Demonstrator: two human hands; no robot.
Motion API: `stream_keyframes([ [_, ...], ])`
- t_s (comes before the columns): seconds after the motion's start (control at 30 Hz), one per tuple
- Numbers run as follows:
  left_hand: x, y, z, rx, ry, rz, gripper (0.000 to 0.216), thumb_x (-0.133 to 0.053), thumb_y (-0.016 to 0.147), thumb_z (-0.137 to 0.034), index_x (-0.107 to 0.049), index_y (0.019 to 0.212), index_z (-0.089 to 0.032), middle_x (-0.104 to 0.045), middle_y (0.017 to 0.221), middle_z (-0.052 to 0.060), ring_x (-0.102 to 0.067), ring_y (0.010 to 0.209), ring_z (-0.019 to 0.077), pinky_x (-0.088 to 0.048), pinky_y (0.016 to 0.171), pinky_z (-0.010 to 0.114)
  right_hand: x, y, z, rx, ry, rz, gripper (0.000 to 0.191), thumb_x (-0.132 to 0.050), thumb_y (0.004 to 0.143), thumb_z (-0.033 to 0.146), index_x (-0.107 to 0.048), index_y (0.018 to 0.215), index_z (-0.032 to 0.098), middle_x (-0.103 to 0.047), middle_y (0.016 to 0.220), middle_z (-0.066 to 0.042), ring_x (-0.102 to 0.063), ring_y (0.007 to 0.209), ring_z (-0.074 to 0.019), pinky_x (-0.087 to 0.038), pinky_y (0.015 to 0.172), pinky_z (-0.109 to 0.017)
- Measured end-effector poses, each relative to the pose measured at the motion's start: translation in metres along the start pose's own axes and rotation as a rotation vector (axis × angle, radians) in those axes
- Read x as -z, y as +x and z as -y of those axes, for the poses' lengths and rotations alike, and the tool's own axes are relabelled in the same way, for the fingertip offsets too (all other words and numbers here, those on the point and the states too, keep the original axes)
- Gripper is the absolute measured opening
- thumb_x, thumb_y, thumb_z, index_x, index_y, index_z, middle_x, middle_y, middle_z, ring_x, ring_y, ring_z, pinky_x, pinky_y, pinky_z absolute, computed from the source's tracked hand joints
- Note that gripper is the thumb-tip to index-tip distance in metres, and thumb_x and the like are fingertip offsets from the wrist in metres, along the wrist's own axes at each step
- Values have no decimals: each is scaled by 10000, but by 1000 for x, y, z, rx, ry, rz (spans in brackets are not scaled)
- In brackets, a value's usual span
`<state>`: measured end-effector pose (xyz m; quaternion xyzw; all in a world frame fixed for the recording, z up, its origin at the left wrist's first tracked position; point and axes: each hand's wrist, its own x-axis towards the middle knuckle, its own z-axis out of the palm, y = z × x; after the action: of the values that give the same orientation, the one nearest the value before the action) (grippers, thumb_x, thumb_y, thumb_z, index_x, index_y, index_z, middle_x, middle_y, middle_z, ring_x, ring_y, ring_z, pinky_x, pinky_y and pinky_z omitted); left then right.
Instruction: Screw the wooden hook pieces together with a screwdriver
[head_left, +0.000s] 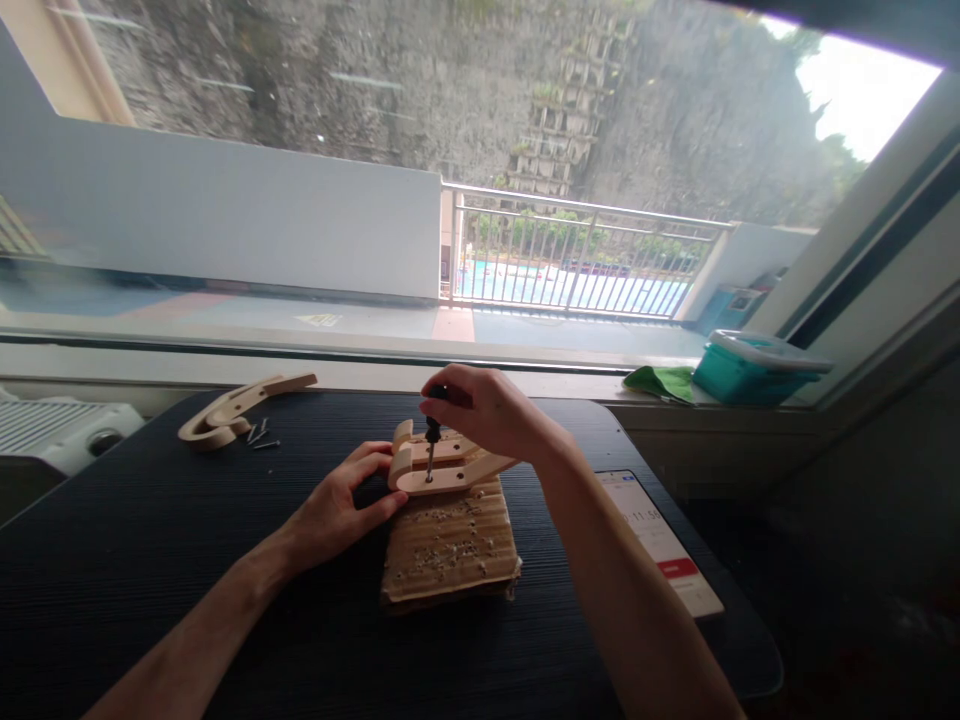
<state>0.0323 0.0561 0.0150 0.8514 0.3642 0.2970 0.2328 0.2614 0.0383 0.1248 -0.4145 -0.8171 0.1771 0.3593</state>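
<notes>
My right hand (491,405) grips the black handle of a screwdriver (432,430), which stands nearly upright. Its shaft comes down to a hole near the curved end of a pale wooden hook (446,480). A second wooden hook (450,450) lies just behind, partly covered by my right hand. Both rest on a stack of corrugated cardboard (450,555) whose top is pitted with many small holes. From the left, my left hand (341,505) holds the curved end of the near hook, thumb in front and fingers behind.
More wooden hooks (217,425) lie at the table's back left, beside several loose screws (259,435). A phone (660,545) lies near the right edge of the dark table (315,640). On the windowsill are a green cloth (660,382) and a lidded teal box (757,370).
</notes>
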Motion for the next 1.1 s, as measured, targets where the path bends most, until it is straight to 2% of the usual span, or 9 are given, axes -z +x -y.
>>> stream_keyframes([
  [0.13, 0, 0, 0, -3, -4, 1, 316, -579, 821, -474, -644, 993, -216, -569, 1247, 71, -549, 1185, 244, -461, 1027, 348, 0, -1, 5, 0, 17, 51, 275, -533, 870, 365, -670, 920, 132, -531, 657, 23, -423, 579, -71, -334, 580, -242],
  [0.3, -1, 0, 0, 1, -5, 6, 317, -580, 823, -474, -640, 995, -214, -563, 1254, 69, -540, 1196, 234, -443, 1040, 334, 0, -2, 6, 12, -5, 66, 267, -492, 886, 284, -663, 1031, 139, -494, 653, 37, -393, 569, -64, -325, 602, -248],
  [0.5, -1, -1, 3, -2, -11, 14, 313, -574, 831, -474, -633, 997, -216, -550, 1264, 63, -528, 1206, 230, -430, 1049, 324, -2, 1, 0, 31, 6, 26, 262, -521, 894, 360, -663, 987, 160, -494, 661, 37, -410, 582, -66, -312, 581, -235],
  [0.73, -1, 0, 1, 1, -15, 2, 323, -582, 823, -478, -642, 998, -213, -563, 1253, 73, -540, 1193, 244, -448, 1037, 350, -1, 0, 1, -16, 0, 14, 318, -530, 882, 429, -658, 936, 143, -526, 667, 23, -410, 581, -71, -324, 581, -244],
  [0.93, -1, 0, 1, -4, 5, -12, 321, -585, 815, -480, -650, 987, -217, -579, 1233, 67, -558, 1180, 240, -460, 1025, 333, -1, 0, 2, 15, 41, 75, 262, -474, 863, 223, -649, 1041, 144, -502, 650, 36, -414, 580, -71, -336, 574, -227],
  [1.1, -1, 0, 1, -10, 3, -8, 324, -588, 814, -476, -649, 1000, -218, -577, 1246, 69, -554, 1185, 239, -462, 1025, 334, -3, 1, -3, 20, 48, 56, 269, -486, 885, 289, -643, 1036, 131, -530, 673, 23, -437, 602, -79, -348, 580, -236],
])
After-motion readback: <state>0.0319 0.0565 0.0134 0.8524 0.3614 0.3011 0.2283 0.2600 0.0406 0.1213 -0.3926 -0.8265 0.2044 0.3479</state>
